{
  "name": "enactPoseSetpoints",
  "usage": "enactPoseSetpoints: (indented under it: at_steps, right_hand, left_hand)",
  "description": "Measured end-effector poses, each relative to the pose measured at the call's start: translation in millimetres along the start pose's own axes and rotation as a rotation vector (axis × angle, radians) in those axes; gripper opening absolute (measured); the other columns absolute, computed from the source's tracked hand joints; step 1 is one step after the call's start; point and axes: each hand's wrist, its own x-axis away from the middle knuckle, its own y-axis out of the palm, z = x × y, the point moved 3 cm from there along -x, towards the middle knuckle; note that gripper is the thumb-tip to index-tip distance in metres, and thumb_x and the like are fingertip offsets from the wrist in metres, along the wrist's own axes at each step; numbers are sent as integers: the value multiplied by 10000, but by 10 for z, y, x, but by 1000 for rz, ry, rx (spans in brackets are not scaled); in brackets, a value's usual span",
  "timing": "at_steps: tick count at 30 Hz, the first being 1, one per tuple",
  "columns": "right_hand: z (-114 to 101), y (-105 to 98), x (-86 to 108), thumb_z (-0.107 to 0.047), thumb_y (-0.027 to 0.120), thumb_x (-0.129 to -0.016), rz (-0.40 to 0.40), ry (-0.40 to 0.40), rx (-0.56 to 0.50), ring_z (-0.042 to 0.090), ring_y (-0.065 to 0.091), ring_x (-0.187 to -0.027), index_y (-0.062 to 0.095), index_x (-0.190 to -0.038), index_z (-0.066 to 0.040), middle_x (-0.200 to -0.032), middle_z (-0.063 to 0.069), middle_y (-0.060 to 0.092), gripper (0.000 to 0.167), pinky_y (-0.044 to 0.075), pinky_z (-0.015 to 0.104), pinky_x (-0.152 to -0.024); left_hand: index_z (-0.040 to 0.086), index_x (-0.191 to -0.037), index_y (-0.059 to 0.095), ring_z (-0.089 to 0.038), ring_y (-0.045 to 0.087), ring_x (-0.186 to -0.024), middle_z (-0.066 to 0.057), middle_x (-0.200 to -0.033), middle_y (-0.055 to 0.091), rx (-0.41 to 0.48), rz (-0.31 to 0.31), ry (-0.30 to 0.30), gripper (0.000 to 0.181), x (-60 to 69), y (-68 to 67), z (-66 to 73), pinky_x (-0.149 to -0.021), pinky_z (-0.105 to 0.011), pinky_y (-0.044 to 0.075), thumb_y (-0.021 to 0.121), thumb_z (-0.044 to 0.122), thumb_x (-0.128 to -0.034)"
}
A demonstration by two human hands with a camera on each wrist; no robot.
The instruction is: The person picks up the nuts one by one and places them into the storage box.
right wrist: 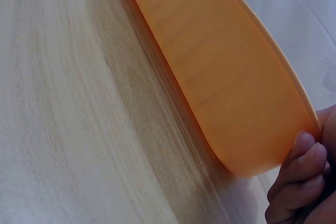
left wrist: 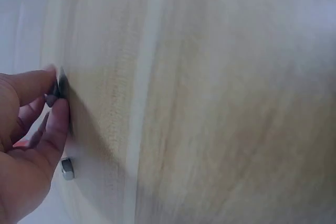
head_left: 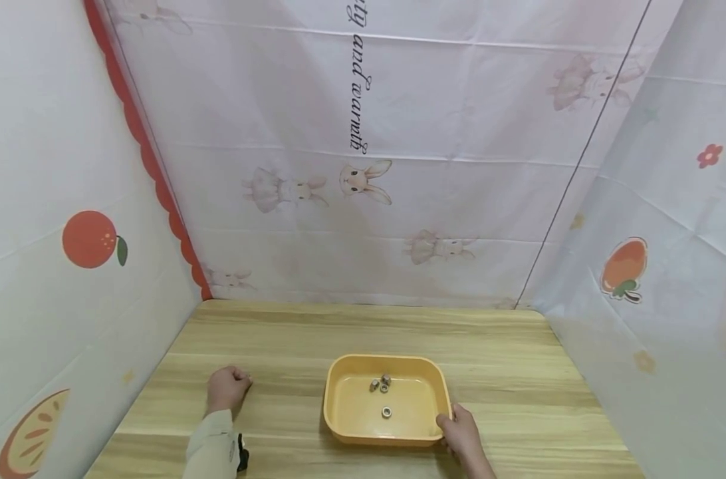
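A yellow plastic tub [head_left: 389,440] stands on the wooden table, with several small metal nuts [head_left: 387,412] lying on its floor. My right hand [head_left: 462,434] grips the tub's near right corner, thumb over the rim and fingers curled beneath it on the outside. Away to the left of the tub, my left hand [head_left: 227,388] is low over the table. In the left wrist view its thumb and fingers pinch a small dark metal piece [left wrist: 51,99], partly hidden and too blurred to name its kind. A loose metal nut [left wrist: 67,169] lies close to that hand.
The wooden table [head_left: 291,332] reaches back to a printed cloth wall [head_left: 315,266]. Similar cloth walls enclose it on the left [head_left: 34,299] and right [head_left: 668,332]. A stretch of bare tabletop separates the left hand from the tub.
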Motion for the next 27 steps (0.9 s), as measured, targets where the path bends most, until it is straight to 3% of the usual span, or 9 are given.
enactPoseSetpoints:
  at_steps: [4,8,11,15,21,27]
  right_hand:
    - [1,1,4,-60,495,-813,-2,5,-5,133,438,-416,551,-1025,77,-524,44,490,259,344,203,-349]
    - [7,10,6,-62,498,-810,-4,5,-5,135,443,-418,542,-1077,96,-528,48,493,313,350,205,-350]
    - [19,15,8,-62,500,-815,-9,4,2,138,446,-421,531,-1104,109,-534,50,495,337,354,206,-354]
    - [28,18,16,-65,503,-818,-10,7,4,137,444,-420,523,-1123,116,-533,50,497,355,352,204,-354]
    - [10,15,15,-58,500,-808,-2,10,-5,138,441,-420,550,-1009,78,-534,51,492,248,349,207,-353]
    - [-15,3,10,-54,508,-796,12,-12,2,142,445,-406,549,-895,37,-523,53,489,141,351,217,-342]
  left_hand:
    - [27,-691,608,-176,501,-606,-15,-660,580,30,-45,24,153,6,14,67,-597,-363,445,698,98,-793]
    - [21,-719,629,-182,515,-621,-28,-671,594,128,-108,-42,104,25,36,101,-681,-409,445,696,70,-782]
    - [7,-727,637,-187,559,-629,-49,-690,624,248,-144,-101,62,43,70,94,-695,-406,483,694,3,-748]
    - [-52,-792,608,-202,612,-668,-94,-754,632,451,-187,-156,88,58,124,48,-616,-332,539,676,-73,-739]
    - [-138,-1054,480,-187,611,-767,-123,-884,582,673,-244,-190,349,48,173,-32,-667,-296,538,649,-119,-749]
    - [-142,-1081,454,-161,590,-760,-111,-888,573,721,-230,-186,398,36,172,-31,-664,-259,529,657,-129,-740]
